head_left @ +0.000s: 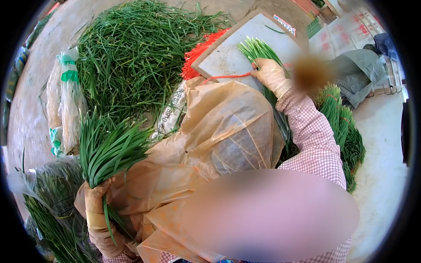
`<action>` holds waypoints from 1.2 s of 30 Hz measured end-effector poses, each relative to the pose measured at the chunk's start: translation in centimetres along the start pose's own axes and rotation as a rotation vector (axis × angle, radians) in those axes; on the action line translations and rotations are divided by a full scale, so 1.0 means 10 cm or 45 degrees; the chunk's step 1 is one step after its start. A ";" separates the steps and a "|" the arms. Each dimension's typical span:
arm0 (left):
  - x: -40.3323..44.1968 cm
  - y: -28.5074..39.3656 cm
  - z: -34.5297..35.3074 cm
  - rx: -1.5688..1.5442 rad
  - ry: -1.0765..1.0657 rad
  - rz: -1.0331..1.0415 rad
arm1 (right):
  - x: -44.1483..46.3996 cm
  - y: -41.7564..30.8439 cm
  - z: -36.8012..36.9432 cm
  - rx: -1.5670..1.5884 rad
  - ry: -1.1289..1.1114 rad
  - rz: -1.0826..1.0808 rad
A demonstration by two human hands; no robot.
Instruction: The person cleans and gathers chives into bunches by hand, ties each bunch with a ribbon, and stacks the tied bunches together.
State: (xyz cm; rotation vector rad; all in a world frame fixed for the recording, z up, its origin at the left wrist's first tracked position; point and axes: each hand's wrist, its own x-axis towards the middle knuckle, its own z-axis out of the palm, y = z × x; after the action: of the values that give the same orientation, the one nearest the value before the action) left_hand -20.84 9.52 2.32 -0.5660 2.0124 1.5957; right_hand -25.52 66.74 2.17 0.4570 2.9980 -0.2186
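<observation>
My left hand, in a pale glove, is closed around a bunch of garlic chives at the lower left, its leaf tips fanning upward. At the upper right, my gloved right hand grips another bunch of garlic chives over the corner of a pale board. The pale cut stem ends of that bunch point up and left, and its leaves hang down behind my forearm. A red tie strip runs from the board's near edge to my right fingers.
A large heap of loose chives lies on the floor ahead. Red ties hang beside the board. Tied bundles stand to the right. Plastic-wrapped chives and rolled clear bags are at the left. A translucent apron covers my lap.
</observation>
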 end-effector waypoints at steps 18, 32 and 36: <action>-0.02 -0.12 0.01 0.056 -0.010 0.083 | -0.01 0.15 -0.16 0.666 -0.178 0.268; -0.01 -0.12 0.06 0.079 -0.009 0.114 | -0.43 0.11 -0.18 0.029 -0.137 0.152; 0.00 -0.12 0.07 0.085 -0.014 0.126 | -0.39 0.13 -0.16 0.048 -0.260 0.245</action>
State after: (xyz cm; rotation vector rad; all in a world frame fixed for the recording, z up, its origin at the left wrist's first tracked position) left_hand -19.98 9.93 1.30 -0.4380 2.1066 1.5783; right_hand -21.54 67.13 4.09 0.6788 2.7342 -0.2867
